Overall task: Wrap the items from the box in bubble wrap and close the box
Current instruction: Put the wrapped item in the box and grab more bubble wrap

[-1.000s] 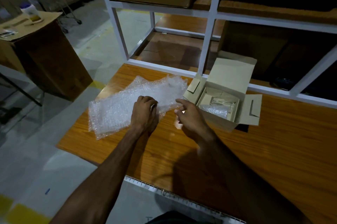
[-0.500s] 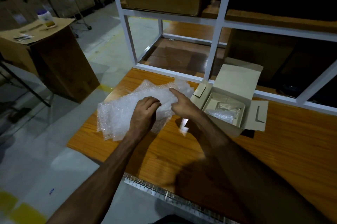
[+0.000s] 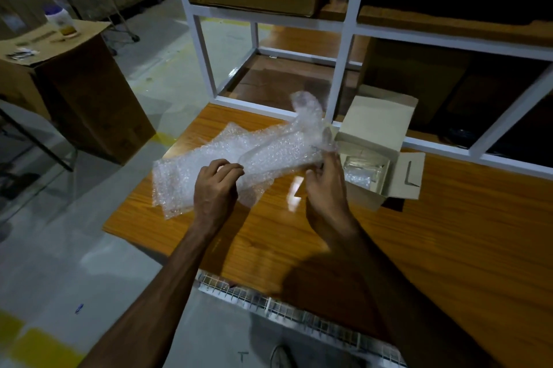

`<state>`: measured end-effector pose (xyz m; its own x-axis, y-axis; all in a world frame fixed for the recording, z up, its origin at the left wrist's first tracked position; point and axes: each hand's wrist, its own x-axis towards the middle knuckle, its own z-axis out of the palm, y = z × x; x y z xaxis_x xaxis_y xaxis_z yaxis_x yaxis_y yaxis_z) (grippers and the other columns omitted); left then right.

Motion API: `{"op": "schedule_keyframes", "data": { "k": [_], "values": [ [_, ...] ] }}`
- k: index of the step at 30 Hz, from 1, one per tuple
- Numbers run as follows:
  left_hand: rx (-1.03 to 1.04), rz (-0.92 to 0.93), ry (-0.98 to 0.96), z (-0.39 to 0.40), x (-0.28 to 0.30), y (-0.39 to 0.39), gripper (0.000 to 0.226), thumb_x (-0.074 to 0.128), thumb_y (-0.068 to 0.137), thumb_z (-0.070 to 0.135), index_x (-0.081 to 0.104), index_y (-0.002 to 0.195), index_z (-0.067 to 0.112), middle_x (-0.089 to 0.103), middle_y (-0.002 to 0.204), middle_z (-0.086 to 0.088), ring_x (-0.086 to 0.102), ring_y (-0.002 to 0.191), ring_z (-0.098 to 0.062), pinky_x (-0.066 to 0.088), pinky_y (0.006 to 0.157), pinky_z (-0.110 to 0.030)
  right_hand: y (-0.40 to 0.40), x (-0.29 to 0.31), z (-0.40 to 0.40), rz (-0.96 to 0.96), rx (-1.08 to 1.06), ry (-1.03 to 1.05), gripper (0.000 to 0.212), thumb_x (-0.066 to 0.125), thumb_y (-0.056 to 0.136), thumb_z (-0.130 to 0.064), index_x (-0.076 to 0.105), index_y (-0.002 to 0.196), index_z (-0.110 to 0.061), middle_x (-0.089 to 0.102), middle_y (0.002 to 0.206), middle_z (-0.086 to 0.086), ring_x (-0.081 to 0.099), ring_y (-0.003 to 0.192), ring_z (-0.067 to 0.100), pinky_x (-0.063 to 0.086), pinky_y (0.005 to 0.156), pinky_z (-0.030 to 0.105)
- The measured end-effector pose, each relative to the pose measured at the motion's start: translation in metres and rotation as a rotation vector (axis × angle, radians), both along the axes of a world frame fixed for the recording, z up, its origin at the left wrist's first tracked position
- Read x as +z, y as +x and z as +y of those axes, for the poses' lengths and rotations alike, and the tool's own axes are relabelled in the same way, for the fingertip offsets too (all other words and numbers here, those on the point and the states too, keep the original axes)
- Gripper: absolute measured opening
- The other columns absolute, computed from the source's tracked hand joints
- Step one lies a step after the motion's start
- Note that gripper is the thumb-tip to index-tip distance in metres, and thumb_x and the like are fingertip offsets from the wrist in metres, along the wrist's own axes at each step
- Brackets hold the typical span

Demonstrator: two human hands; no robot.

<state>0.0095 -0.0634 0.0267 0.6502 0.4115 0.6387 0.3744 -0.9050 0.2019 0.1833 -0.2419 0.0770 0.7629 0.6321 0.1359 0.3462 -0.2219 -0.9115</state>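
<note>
A stack of clear bubble wrap sheets lies on the left part of the wooden table. My right hand pinches the right end of the top sheet, whose corner curls up above the stack. My left hand grips the near edge of the wrap at its middle. To the right stands a small cardboard box, lid and side flaps open, with a clear item and some wrap inside a cardboard insert.
A white metal shelf frame rises right behind the table, with large cartons on its shelves. A big cardboard carton with a white bottle on top stands on the floor to the left. A wire rack runs below the table's near edge.
My right hand has taken the right end of the top bubble wrap sheet and lifted it, so the corner now curls upward. My left hand closed on the wrap's near edge.
</note>
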Motion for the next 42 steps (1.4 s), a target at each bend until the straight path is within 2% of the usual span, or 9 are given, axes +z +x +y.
{"op": "schedule_keyframes", "data": {
  "k": [4, 8, 13, 16, 18, 21, 29, 33, 42],
  "values": [
    [-0.011, 0.026, -0.031, -0.029, 0.0, 0.002, 0.028, 0.072, 0.083, -0.016, 0.078, 0.102, 0.003, 0.078, 0.108, -0.014, 0.071, 0.103, -0.034, 0.06, 0.074, -0.044, 0.003, -0.005, -0.043, -0.106, -0.079, -0.038, 0.089, 0.054, 0.101, 0.001, 0.01, 0.168, -0.038, 0.006, 0.175, -0.011, 0.035, 0.135, -0.015, 0.062, 0.084, 0.03],
    [-0.031, 0.047, -0.084, -0.066, 0.0, -0.001, 0.029, 0.073, 0.082, -0.017, 0.077, 0.105, 0.0, 0.077, 0.112, -0.02, 0.074, 0.106, -0.036, 0.064, 0.085, -0.047, 0.01, -0.015, -0.09, -0.182, -0.069, -0.129, 0.096, 0.057, 0.101, -0.005, -0.002, 0.166, -0.043, -0.001, 0.175, -0.016, 0.019, 0.159, 0.02, 0.051, 0.11, 0.043],
    [-0.052, 0.165, -0.099, -0.12, -0.006, 0.002, 0.032, 0.071, 0.08, -0.016, 0.073, 0.109, -0.002, 0.072, 0.12, -0.027, 0.069, 0.118, -0.043, 0.061, 0.093, -0.054, 0.012, -0.033, -0.165, -0.154, -0.037, -0.256, 0.097, 0.06, 0.104, -0.017, -0.011, 0.163, -0.048, 0.001, 0.176, -0.01, 0.055, 0.122, 0.009, 0.062, 0.063, 0.028],
    [-0.048, 0.215, -0.119, -0.159, -0.015, 0.003, 0.028, 0.067, 0.082, -0.009, 0.073, 0.109, -0.002, 0.07, 0.123, -0.03, 0.068, 0.117, -0.045, 0.059, 0.095, -0.059, 0.017, -0.053, -0.221, -0.203, 0.003, -0.356, 0.098, 0.058, 0.103, -0.021, -0.015, 0.16, -0.054, 0.002, 0.176, -0.011, 0.062, 0.125, 0.024, 0.066, 0.074, 0.038],
    [-0.049, 0.255, -0.151, -0.19, -0.019, 0.004, 0.032, 0.072, 0.079, -0.012, 0.074, 0.109, -0.001, 0.07, 0.125, -0.03, 0.07, 0.114, -0.045, 0.06, 0.095, -0.056, 0.021, -0.065, -0.258, -0.213, 0.032, -0.408, 0.097, 0.057, 0.1, -0.019, -0.011, 0.162, -0.051, 0.029, 0.169, -0.007, 0.059, 0.127, 0.025, 0.064, 0.084, 0.039],
    [-0.094, 0.319, -0.211, -0.234, -0.028, 0.001, 0.034, 0.085, 0.074, -0.007, 0.075, 0.105, 0.004, 0.073, 0.119, -0.022, 0.073, 0.098, -0.037, 0.061, 0.083, -0.043, 0.025, -0.082, -0.305, -0.205, 0.07, -0.457, 0.098, 0.059, 0.094, -0.018, -0.003, 0.165, -0.047, 0.059, 0.137, 0.003, 0.061, 0.087, 0.014, 0.045, 0.051, 0.022],
    [-0.17, 0.398, -0.263, -0.289, -0.051, 0.006, 0.019, 0.066, 0.092, 0.014, 0.058, 0.08, 0.027, 0.061, 0.082, 0.008, 0.051, 0.07, -0.013, 0.048, 0.061, -0.034, 0.037, -0.086, -0.382, -0.229, -0.005, -0.59, 0.09, 0.06, 0.099, -0.016, 0.005, 0.169, -0.027, 0.002, 0.177, 0.0, 0.024, 0.158, 0.026, 0.039, 0.117, 0.036],
    [-0.068, 0.4, -0.184, -0.302, -0.052, 0.015, 0.03, 0.054, 0.103, 0.052, 0.068, 0.088, 0.03, 0.072, 0.093, 0.011, 0.06, 0.087, -0.015, 0.048, 0.081, -0.039, 0.046, -0.084, -0.396, -0.161, -0.02, -0.701, 0.083, 0.062, 0.102, -0.023, 0.012, 0.169, -0.024, -0.004, 0.177, 0.001, 0.014, 0.161, 0.029, 0.029, 0.124, 0.041],
    [0.118, 0.502, -0.161, -0.29, -0.056, 0.06, 0.032, 0.048, 0.104, 0.04, 0.069, 0.099, 0.017, 0.071, 0.1, -0.006, 0.061, 0.095, -0.025, 0.053, 0.089, -0.044, 0.063, -0.092, -0.399, -0.1, -0.094, -0.888, 0.082, 0.056, 0.104, -0.038, 0.009, 0.168, -0.019, -0.001, 0.177, 0.004, 0.008, 0.162, 0.032, 0.015, 0.128, 0.06]
  ]
}}
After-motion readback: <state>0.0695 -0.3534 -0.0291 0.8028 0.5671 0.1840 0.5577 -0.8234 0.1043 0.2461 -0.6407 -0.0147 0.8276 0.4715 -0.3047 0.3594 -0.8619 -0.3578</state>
